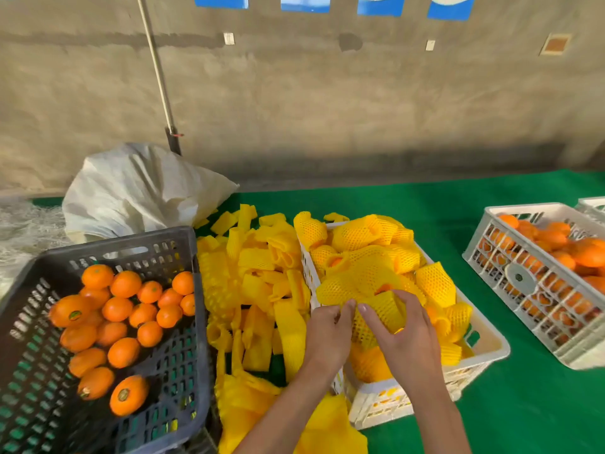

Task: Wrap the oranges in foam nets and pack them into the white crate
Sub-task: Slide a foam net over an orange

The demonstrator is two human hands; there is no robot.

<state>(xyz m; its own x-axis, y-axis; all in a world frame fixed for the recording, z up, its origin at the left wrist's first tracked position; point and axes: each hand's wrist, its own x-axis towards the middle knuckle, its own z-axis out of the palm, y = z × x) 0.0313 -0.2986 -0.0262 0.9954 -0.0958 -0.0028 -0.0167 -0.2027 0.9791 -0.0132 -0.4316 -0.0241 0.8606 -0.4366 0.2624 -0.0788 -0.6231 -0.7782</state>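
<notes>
Both hands work over the near-left corner of the white crate (484, 352), which sits on the green counter (530, 407) and is heaped with oranges already sleeved in yellow foam nets. The left hand (329, 335) has its fingertips pinched on the edge of a yellow foam net (381, 314); the right hand (404, 339) curls round the same net from the other side, thumb and fingers gripping it. An orange patch shows just above that net, though whether fruit is inside it cannot be told.

To the left a dark crate (183, 371) holds loose bare oranges (126, 283) — several carry small oval stickers with a green centre, the lettering too small to read. Between the two crates lies a pile of empty foam nets (255, 273). A second white crate (510, 257) of unwrapped oranges stands well apart at the right, with a round grey badge on its side, unreadable. A white sack (137, 188) slumps behind the dark crate.
</notes>
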